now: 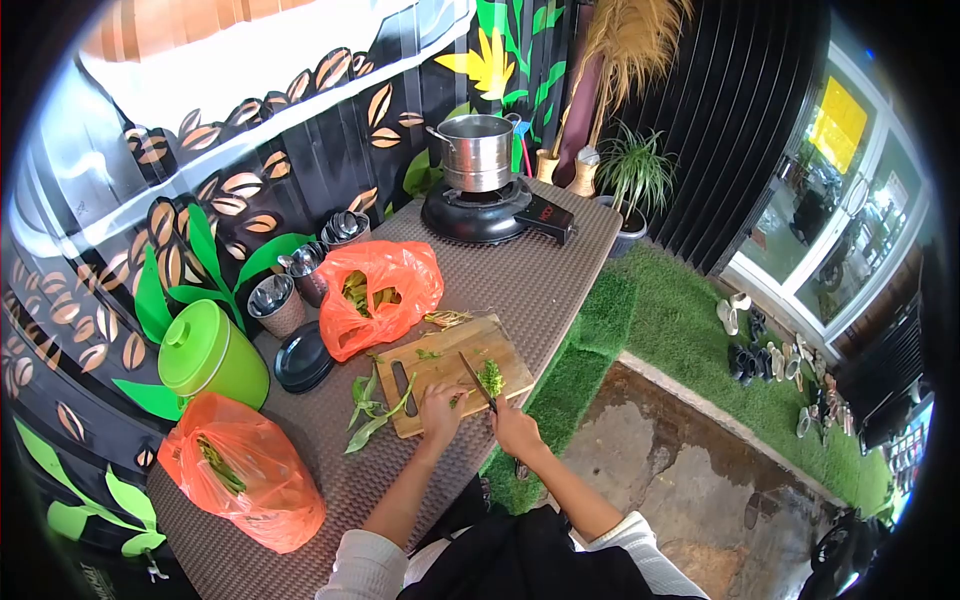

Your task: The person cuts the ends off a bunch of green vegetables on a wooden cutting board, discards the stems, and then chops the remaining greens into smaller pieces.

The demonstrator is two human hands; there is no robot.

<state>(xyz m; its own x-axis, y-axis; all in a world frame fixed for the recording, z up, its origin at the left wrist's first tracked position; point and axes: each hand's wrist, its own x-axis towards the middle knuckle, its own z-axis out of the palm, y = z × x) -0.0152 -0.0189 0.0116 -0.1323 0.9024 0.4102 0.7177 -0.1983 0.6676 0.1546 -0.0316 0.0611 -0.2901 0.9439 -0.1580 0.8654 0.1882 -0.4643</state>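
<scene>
The greens (491, 378) lay in a chopped heap near the right end of the cutting board (448, 362), which sat on the tabletop (540, 290). The right hand (515, 425) was closed around the handle of a knife (474, 380), its blade slanting across the board beside the heap. The left hand (440, 410) pressed down on the board with curled fingers; whether it pinched any stems could not be told. Both forearms reached forward from the body. Loose leaves (368, 410) lay off the board's left end. Farther back, the stove (480, 215) carried a red mark too small to read.
</scene>
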